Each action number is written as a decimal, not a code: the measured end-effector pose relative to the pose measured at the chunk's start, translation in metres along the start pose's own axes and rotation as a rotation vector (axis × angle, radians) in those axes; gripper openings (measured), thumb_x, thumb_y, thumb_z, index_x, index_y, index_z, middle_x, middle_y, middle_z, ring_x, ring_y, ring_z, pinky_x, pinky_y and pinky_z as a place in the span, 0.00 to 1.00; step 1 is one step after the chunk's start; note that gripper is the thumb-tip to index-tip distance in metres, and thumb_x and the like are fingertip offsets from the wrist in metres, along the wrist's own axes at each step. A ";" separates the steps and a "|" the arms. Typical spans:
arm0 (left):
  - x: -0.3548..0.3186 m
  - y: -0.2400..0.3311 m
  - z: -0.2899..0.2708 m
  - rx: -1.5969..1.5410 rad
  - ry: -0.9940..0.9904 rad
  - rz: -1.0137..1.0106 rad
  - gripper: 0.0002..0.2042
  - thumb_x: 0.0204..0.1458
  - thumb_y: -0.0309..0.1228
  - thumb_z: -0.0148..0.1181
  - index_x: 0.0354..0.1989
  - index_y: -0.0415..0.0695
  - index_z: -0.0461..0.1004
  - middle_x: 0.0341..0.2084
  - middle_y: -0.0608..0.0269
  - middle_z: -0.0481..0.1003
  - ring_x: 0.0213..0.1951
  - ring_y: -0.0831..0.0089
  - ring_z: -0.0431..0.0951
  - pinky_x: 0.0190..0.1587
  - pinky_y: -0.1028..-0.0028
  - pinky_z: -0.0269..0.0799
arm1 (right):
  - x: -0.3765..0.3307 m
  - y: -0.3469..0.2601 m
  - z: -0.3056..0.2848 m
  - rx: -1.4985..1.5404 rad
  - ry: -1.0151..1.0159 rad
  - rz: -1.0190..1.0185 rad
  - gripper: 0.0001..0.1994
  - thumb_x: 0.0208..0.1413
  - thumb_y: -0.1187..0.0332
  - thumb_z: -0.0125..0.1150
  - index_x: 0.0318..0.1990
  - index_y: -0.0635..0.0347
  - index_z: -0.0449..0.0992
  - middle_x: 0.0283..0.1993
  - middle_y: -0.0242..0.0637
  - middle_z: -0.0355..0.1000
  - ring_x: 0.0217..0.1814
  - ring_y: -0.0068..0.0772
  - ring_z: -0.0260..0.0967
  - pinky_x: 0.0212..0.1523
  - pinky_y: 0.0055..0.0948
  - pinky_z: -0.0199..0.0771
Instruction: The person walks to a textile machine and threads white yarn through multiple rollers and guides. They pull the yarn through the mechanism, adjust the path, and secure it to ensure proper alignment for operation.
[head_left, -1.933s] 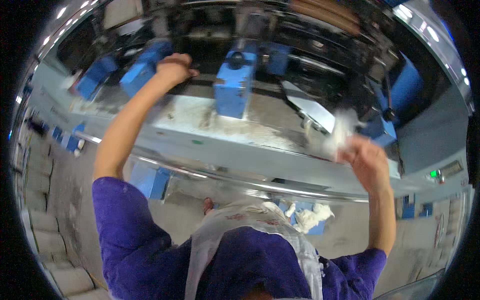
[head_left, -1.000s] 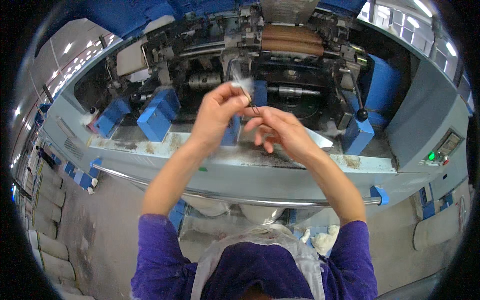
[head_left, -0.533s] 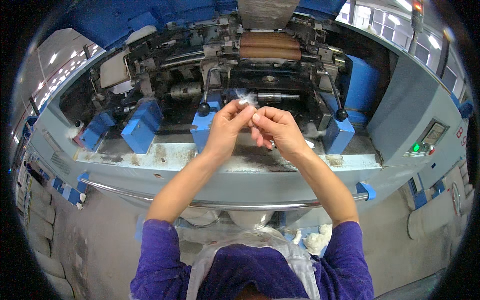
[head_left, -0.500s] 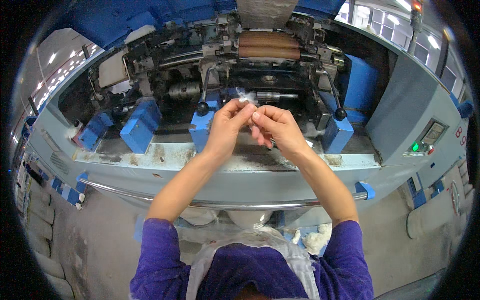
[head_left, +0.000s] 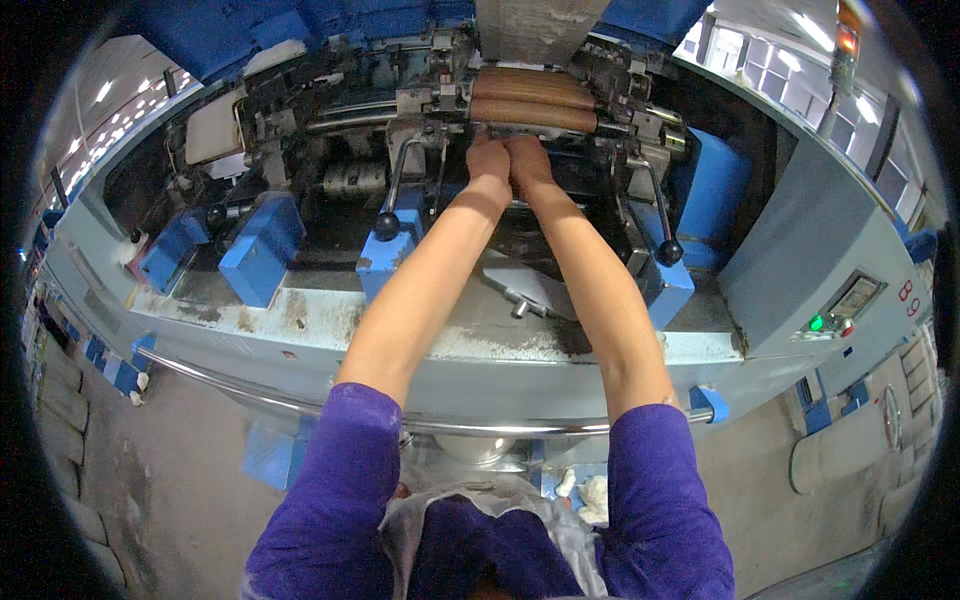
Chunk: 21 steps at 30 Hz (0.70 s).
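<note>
Both my arms reach deep into the opened machine. My left hand point(head_left: 488, 162) and my right hand point(head_left: 529, 164) are side by side, touching or nearly so, just below the brown rollers point(head_left: 535, 112). Each looks closed, with its fingers curled away from view. Whatever they hold, if anything, is hidden by the hands and the dark around them. Under my forearms lies a flat grey metal plate point(head_left: 525, 282) with a small T-shaped fitting.
Levers with black ball knobs flank my arms, a left one point(head_left: 387, 226) and a right one point(head_left: 669, 252). Blue blocks point(head_left: 262, 255) stand along the front ledge. A chrome rail point(head_left: 500, 428) crosses below my forearms. White fibre clumps point(head_left: 594, 495) lie low, near my right sleeve.
Both hands have moved forward from above the front ledge to the rollers. The white fibre tuft between my fingers is out of sight. The grey plate has come into view.
</note>
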<state>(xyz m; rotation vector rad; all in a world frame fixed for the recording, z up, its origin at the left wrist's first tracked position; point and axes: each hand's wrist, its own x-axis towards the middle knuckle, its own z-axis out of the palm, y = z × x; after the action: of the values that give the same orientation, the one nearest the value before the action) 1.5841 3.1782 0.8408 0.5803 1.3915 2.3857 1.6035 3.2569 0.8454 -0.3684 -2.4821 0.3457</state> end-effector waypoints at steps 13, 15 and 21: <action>0.021 -0.025 0.029 0.280 0.086 0.214 0.27 0.60 0.26 0.39 0.65 0.31 0.43 0.59 0.37 0.53 0.59 0.44 0.58 0.60 0.59 0.57 | 0.031 0.061 0.028 0.657 0.040 -0.077 0.11 0.57 0.69 0.51 0.40 0.65 0.77 0.41 0.45 0.73 0.40 0.38 0.69 0.40 0.39 0.68; 0.016 -0.023 0.043 0.386 0.100 0.256 0.27 0.59 0.26 0.40 0.65 0.29 0.42 0.59 0.35 0.53 0.58 0.42 0.59 0.59 0.58 0.58 | 0.033 0.082 0.031 0.770 0.139 -0.104 0.09 0.58 0.71 0.53 0.38 0.68 0.76 0.38 0.43 0.74 0.36 0.32 0.69 0.36 0.37 0.67; 0.002 -0.036 0.059 0.789 -0.047 0.265 0.17 0.57 0.33 0.40 0.46 0.33 0.68 0.51 0.38 0.67 0.52 0.39 0.65 0.56 0.53 0.61 | 0.000 0.113 0.008 0.437 0.202 0.254 0.08 0.58 0.71 0.54 0.38 0.65 0.78 0.35 0.41 0.76 0.33 0.31 0.71 0.33 0.37 0.68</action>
<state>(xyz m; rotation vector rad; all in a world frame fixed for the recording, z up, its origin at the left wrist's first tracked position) 1.6143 3.2406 0.8358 1.0501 2.3524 1.8958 1.6195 3.3604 0.8021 -0.5046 -2.0920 0.8892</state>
